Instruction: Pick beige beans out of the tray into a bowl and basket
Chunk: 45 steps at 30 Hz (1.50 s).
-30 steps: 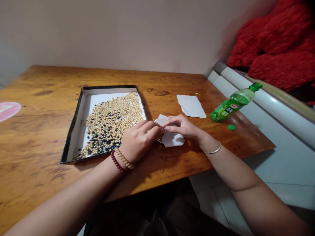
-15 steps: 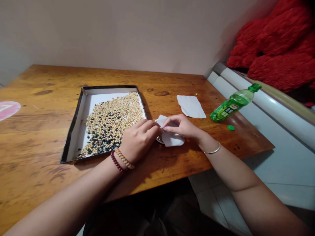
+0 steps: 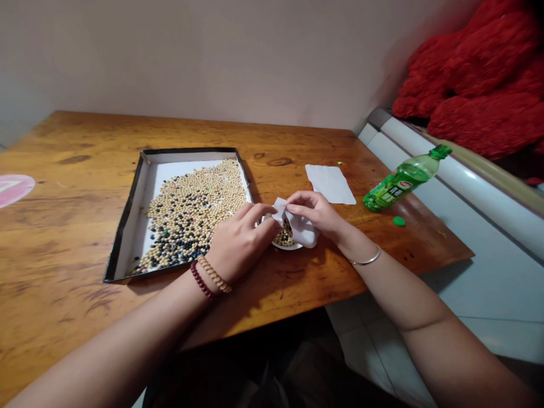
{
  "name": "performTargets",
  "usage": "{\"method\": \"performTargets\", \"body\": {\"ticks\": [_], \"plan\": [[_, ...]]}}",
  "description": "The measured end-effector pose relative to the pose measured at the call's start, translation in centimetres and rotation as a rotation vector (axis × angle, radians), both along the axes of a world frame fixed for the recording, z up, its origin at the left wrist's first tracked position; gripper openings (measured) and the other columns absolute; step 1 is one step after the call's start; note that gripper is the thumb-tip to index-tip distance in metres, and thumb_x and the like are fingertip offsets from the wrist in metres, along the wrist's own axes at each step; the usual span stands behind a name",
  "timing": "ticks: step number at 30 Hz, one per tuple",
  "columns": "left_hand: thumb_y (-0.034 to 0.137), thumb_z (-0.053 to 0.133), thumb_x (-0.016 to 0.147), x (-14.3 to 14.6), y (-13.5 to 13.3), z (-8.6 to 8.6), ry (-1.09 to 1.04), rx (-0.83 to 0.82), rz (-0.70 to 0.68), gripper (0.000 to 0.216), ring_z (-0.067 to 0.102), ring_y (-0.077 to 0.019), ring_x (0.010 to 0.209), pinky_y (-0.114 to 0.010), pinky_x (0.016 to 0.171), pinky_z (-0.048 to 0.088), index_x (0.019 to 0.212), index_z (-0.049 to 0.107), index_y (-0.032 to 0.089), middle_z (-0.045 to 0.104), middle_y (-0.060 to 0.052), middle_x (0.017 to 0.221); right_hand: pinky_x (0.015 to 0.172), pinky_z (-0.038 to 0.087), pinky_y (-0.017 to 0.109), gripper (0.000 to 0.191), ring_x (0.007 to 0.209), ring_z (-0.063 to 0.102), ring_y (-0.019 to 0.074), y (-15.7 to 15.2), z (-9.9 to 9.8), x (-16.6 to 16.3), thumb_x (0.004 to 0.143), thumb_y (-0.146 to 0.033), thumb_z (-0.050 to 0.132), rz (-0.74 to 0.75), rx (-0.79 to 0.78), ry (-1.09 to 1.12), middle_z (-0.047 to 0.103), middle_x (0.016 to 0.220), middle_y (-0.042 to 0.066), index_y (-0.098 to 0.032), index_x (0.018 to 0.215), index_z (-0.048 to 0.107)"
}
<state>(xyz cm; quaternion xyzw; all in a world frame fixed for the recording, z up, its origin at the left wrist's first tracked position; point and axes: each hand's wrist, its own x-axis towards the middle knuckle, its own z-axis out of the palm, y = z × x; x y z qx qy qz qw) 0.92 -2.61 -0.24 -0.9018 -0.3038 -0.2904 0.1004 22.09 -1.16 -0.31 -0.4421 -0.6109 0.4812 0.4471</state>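
Note:
A piece of white paper [image 3: 302, 228] is pinched between the fingertips of my right hand [image 3: 317, 212]. My left hand [image 3: 242, 238] meets it from the other side, thumb and index finger closed on the paper's left part. Under the paper sits a small white dish [image 3: 293, 247], partly hidden, with pale and dark beads [image 3: 284, 235] in it. Left of my left hand lies a shallow black-edged tray [image 3: 123, 232], holding a wide spread of cream, black and a few coloured beads [image 3: 191, 209].
A second white sheet [image 3: 330, 184] lies flat behind my right hand. To the right a green-labelled bottle [image 3: 399, 181] leans over the table [image 3: 272, 300], with a green cap-like disc [image 3: 398, 221] near it. Red fluffy material [image 3: 480, 85] fills the far right.
The paper has been lifted and folded up by my fingers, so more of the dish and its beads shows. My right hand has shifted slightly up.

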Motion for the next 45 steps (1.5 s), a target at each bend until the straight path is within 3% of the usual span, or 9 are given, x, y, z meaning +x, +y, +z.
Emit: {"method": "performTargets", "body": {"ticks": [12,24,33,41,45], "plan": [[0.026,0.051,0.091,0.1,0.0,-0.1,0.002,0.020,-0.007,0.016,0.054,-0.0174,0.094,-0.027,0.069,0.046,0.103,0.060,0.022,0.061,-0.004,0.112,0.071,0.052,0.030,0.029,0.078,0.067,0.0168,-0.1,-1.1,0.3,0.068,-0.039,0.076,0.110,0.000,-0.143,0.074,0.088,0.007,-0.018,0.087,0.074],[0.026,0.051,0.091,0.1,-0.2,-0.3,-0.009,0.042,-0.006,0.018,0.054,-0.0180,0.094,-0.028,0.068,0.045,0.107,0.060,0.022,0.062,-0.005,0.110,0.071,0.050,0.028,0.024,0.080,0.066,0.0165,-0.4,0.0,0.2,0.080,-0.036,0.066,0.270,0.066,-0.290,0.073,0.089,0.006,-0.016,0.091,0.073],[0.034,0.051,0.091,0.3,-0.2,-0.2,-0.009,0.025,0.026,0.018,0.053,-0.0180,0.092,-0.028,0.068,0.043,0.090,0.061,0.020,0.063,-0.004,0.107,0.074,0.049,0.030,0.020,0.080,0.065,0.0179,-0.4,0.0,0.3,0.078,-0.032,0.068,0.313,0.133,-0.381,0.072,0.084,0.006,-0.014,0.084,0.072],[0.043,0.046,0.093,0.3,-0.3,-0.4,-0.006,-0.084,0.079,0.029,0.057,-0.0159,0.077,-0.025,0.057,0.037,0.088,0.062,0.020,0.065,-0.003,0.076,0.072,0.048,0.027,0.019,0.078,0.064,0.0159,-0.3,0.0,0.3,0.076,-0.033,0.069,0.308,0.071,-0.280,0.071,0.083,0.005,-0.015,0.082,0.072],[0.032,0.048,0.093,0.3,-0.4,-0.5,-0.013,-0.089,0.088,0.018,0.057,-0.0142,0.073,-0.024,0.056,0.036,0.090,0.062,0.021,0.064,-0.002,0.075,0.073,0.048,0.028,0.023,0.078,0.063,0.0161,-0.1,0.0,0.5,0.080,-0.038,0.066,0.289,0.060,-0.253,0.071,0.082,0.004,-0.016,0.081,0.071]]}}
